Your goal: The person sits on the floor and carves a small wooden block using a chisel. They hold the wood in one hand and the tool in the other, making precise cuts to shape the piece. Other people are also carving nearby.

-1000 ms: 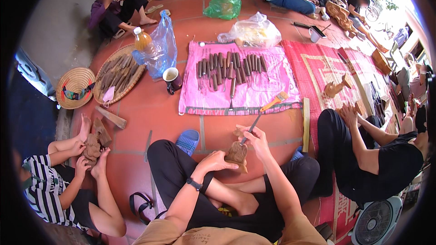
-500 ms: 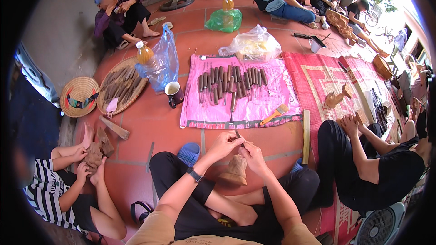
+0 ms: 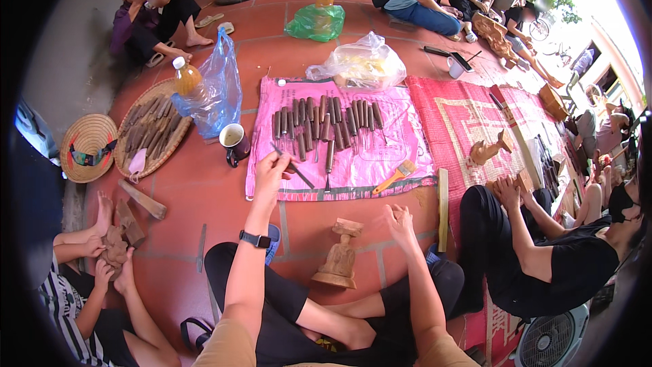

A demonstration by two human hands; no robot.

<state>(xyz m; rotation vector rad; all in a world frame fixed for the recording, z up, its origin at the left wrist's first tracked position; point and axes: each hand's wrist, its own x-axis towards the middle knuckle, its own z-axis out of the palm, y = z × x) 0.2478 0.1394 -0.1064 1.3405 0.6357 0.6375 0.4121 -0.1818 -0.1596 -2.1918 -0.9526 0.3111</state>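
My left hand (image 3: 272,172) is raised over the near left edge of a pink plastic sheet (image 3: 407,143), its fingers closed on a thin dark carving tool (image 3: 301,177) that slants down to the right. On the sheet lie rows of wooden-handled chisels (image 3: 307,137), one of them (image 3: 330,157) nearer to me than the others. My right hand (image 3: 398,223), slightly blurred, hovers empty with its fingers apart. Between my hands, in front of my crossed legs, a carved wooden figure (image 3: 339,258) on a stepped base stands on the tiles.
Right of the chisels lies a flat brush (image 3: 396,177). A mug (image 3: 233,144), blue bag (image 3: 224,95) and basket of tools (image 3: 182,137) are at left. One person holds a carving (image 3: 117,250) at lower left; another sits close at right, near a fan (image 3: 551,340).
My hands have parted from above the wooden figure. The left moved up and left with the tool; the right opened and moved right. The figure now shows fully, and the view has shifted.
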